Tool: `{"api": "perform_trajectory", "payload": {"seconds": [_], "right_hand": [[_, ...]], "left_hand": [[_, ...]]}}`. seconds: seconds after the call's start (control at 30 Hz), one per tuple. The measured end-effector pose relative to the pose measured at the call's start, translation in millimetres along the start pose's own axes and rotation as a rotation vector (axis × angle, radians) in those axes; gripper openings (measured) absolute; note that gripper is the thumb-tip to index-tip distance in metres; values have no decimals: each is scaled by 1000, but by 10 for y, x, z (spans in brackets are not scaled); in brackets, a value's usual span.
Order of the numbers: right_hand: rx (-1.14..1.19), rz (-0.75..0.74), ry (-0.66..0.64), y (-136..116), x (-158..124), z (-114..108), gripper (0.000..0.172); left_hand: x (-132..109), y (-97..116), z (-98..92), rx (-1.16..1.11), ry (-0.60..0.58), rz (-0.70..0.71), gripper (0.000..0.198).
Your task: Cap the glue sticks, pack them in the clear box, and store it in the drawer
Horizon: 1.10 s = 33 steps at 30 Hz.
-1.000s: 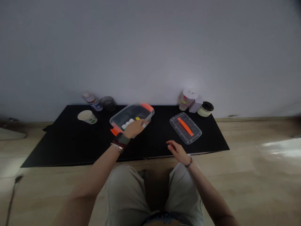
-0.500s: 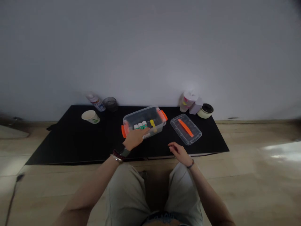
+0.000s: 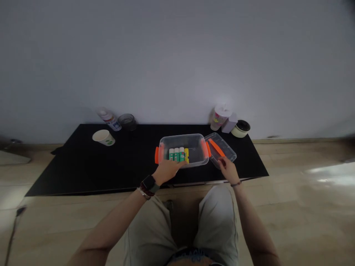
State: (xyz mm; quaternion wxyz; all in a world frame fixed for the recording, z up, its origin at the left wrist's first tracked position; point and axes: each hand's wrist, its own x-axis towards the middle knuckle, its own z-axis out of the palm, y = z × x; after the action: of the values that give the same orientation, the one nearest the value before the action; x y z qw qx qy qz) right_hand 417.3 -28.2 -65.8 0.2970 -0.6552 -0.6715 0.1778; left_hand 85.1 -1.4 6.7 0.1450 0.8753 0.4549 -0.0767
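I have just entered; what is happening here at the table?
A person's left hand is at the near rim of an open clear plastic box, which holds three white-capped green tubes and one yellow tube. The right hand is at the near edge of an orange-handled clear lid, which lies beside the box.

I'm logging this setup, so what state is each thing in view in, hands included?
Clear box: open
Tubes: side by side inside the box
Box lid: off the box
Left hand: at the box's near rim
Right hand: at the lid, grip unclear
Paper cup: upright, uncovered
Dark cup: upright
Spray bottle: upright
Tumbler: upright, covered
Pot: covered
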Motion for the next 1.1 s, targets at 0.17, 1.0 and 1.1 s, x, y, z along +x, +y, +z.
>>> {"api": "perform_trajectory", "payload": {"seconds": [0.17,1.0,1.1], "right_hand": [[-344,16,42,327,250,59,35],[-479,178,-146,532,730,-273,24],[-217,270,-43,608,659,-527,21]], "left_hand": [[3,10,20,-14,36,91,56],[-142,-478,656,-717,948,-206,51],[-138,-459,634,-851,891,-250,54]]}}
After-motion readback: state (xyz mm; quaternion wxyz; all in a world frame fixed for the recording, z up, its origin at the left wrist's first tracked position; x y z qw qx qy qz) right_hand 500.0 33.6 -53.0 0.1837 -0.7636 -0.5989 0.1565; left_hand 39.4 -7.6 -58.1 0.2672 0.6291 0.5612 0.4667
